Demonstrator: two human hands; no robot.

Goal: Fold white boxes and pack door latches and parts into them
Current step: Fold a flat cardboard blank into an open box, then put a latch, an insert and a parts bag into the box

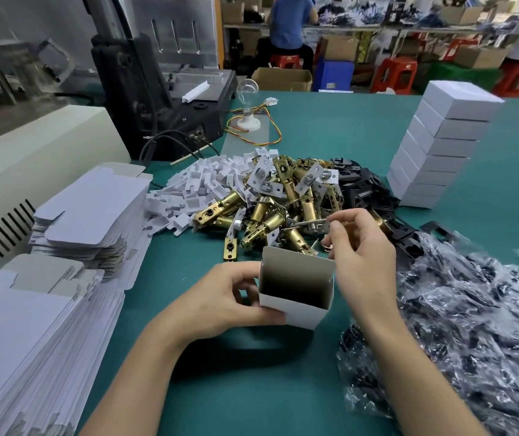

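My left hand [220,300] grips an open white box [296,294] above the green table, its mouth facing up and away. At the box's right rim my right hand [359,256] pinches the faceplate of a brass door latch [311,223] at the near edge of the pile. The pile of brass latches [277,199] lies just beyond the box. White plastic parts [201,187] are heaped to the pile's left and black plates [365,190] to its right. Clear bags of black parts [472,325] spread at the right.
Flat unfolded box blanks [88,212] are stacked at the left, with more [31,335] nearer me. A tall stack of closed white boxes [440,143] stands at the back right. A machine [164,89] and a light bulb [247,99] sit behind. People work at far benches.
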